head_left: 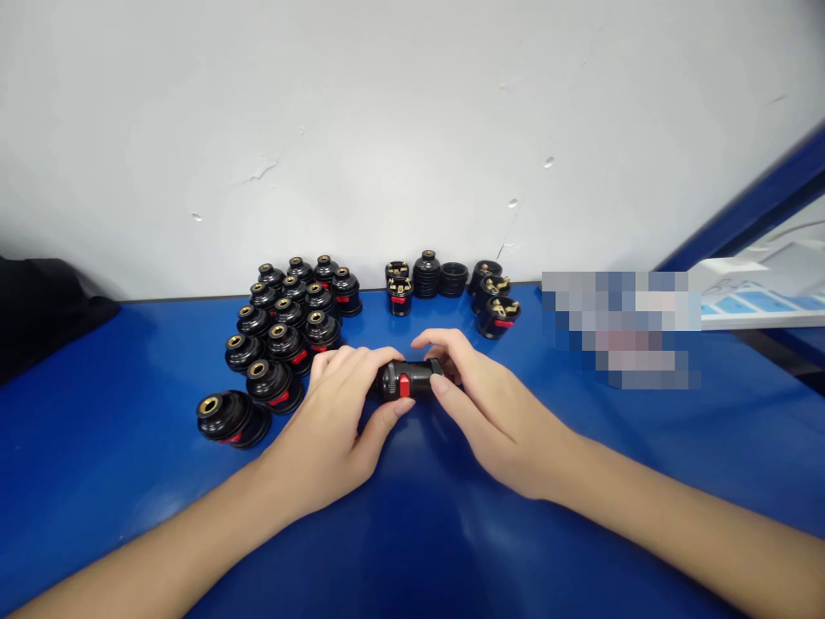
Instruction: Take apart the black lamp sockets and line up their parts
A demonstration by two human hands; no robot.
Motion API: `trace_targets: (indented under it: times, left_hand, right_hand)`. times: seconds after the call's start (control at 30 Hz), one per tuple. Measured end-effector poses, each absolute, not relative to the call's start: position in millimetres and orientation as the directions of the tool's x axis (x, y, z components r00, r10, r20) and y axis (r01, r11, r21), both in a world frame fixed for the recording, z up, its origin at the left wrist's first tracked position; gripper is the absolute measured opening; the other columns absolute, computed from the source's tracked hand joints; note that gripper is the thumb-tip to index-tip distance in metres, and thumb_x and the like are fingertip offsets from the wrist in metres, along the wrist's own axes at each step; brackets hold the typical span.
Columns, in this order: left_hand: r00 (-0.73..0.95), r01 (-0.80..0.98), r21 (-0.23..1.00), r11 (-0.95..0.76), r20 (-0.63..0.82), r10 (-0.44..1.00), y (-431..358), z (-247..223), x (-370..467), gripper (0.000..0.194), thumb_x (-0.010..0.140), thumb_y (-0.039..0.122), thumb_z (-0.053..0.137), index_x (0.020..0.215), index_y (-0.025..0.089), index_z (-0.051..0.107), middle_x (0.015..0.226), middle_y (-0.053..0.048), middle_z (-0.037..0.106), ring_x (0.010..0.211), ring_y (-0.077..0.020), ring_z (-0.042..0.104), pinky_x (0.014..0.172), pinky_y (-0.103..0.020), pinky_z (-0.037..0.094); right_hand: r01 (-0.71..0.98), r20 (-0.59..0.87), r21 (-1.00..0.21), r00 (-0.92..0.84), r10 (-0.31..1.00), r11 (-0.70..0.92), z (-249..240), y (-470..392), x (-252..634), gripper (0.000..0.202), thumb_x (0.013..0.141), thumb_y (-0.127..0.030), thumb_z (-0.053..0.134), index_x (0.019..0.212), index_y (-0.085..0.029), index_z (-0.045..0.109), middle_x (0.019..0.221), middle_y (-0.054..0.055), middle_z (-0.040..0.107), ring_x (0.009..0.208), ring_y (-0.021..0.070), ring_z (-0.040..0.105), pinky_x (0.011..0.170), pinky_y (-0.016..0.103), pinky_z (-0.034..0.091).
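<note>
A black lamp socket (420,378) with a red switch lies on its side between my hands, just above the blue table. My left hand (351,404) is closed around its left end, thumb below the red switch. At the other end, my right hand (480,400) grips the socket with thumb and fingers. To the left stand several black lamp sockets (282,344) with brass-threaded tops and red switches. Behind my hands are open socket bodies (400,297) showing brass contacts. More open socket bodies (498,318) stand to the right.
The blue table (361,550) meets a pale wall (400,129) at its back edge. A black cloth-like thing (45,309) is at the far left. On the right are a blurred-out patch, a white object (741,275) and a blue frame bar (766,189).
</note>
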State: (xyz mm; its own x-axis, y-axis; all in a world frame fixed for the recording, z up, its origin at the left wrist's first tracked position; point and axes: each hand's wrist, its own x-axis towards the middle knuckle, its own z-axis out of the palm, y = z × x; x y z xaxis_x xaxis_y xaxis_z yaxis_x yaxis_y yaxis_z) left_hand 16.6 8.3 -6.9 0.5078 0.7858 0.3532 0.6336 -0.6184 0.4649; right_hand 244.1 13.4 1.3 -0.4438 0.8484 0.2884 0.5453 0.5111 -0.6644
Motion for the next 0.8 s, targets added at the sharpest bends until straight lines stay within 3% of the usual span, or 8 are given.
trace_targets:
  times: [0.17,0.3,0.4,0.5,0.63,0.8]
  left_hand:
    - [0.505,0.636,0.459,-0.620,0.360,0.785,8.1,-6.6,16.2,0.025,0.110,0.025,0.055,0.135,0.026,0.050,0.118,-0.004,0.067,0.105,-0.0238,0.058,0.098,-0.043,0.040]
    - [0.515,0.629,0.466,-0.622,0.350,0.783,7.5,-5.1,16.5,0.025,0.110,0.025,0.055,0.135,0.026,0.050,0.119,-0.005,0.068,0.104,-0.0238,0.059,0.098,-0.043,0.040]
    - [0.520,0.626,0.476,-0.618,0.336,0.785,6.9,-3.3,17.1,0.025,0.110,0.025,0.055,0.135,0.026,0.050,0.120,-0.005,0.068,0.105,-0.0242,0.059,0.099,-0.043,0.040]
    - [0.536,0.616,0.474,-0.629,0.332,0.776,6.5,-2.0,17.7,0.025,0.110,0.025,0.055,0.134,0.026,0.050,0.118,-0.004,0.068,0.103,-0.0239,0.059,0.098,-0.043,0.040]
    - [0.547,0.605,0.475,-0.639,0.335,0.767,6.6,-1.5,17.6,0.025,0.109,0.024,0.056,0.134,0.026,0.050,0.114,-0.004,0.068,0.100,-0.0232,0.058,0.097,-0.042,0.040]
    - [0.557,0.585,0.491,-0.645,0.335,0.760,6.3,-0.7,16.6,0.026,0.109,0.027,0.058,0.134,0.026,0.050,0.114,-0.003,0.068,0.098,-0.0223,0.057,0.096,-0.041,0.039]
  right_hand:
    - [0.570,0.047,-0.764,-0.420,0.907,0.303,24.6,8.1,246.2,0.028,0.114,-0.038,0.039,0.136,-0.027,0.052,0.118,0.007,0.074,0.107,0.0263,0.072,0.094,0.046,0.056]
    - [0.552,-0.115,-0.826,-0.368,0.923,0.117,34.1,0.8,246.9,0.033,0.111,-0.048,0.042,0.139,-0.030,0.050,0.116,0.007,0.075,0.108,0.0280,0.074,0.088,0.047,0.062]
    - [0.474,-0.124,-0.880,-0.295,0.947,0.032,27.0,-10.2,246.4,0.037,0.108,-0.051,0.044,0.137,-0.029,0.051,0.119,0.010,0.075,0.114,0.0294,0.074,0.085,0.045,0.066]
    - [0.424,-0.138,-0.905,-0.212,0.967,-0.036,16.4,-23.0,245.0,0.044,0.105,-0.055,0.050,0.140,-0.029,0.053,0.117,0.010,0.076,0.106,0.0288,0.077,0.079,0.044,0.069]
    - [0.388,-0.060,-0.922,-0.153,0.986,0.004,10.1,-29.2,243.5,0.046,0.105,-0.058,0.053,0.140,-0.029,0.057,0.115,0.008,0.077,0.102,0.0261,0.077,0.078,0.040,0.068]
    - [0.472,0.010,-0.870,-0.270,0.963,0.142,9.4,-14.0,250.2,0.036,0.111,-0.056,0.048,0.127,-0.027,0.062,0.082,0.002,0.072,0.076,0.0205,0.071,0.061,0.031,0.057]
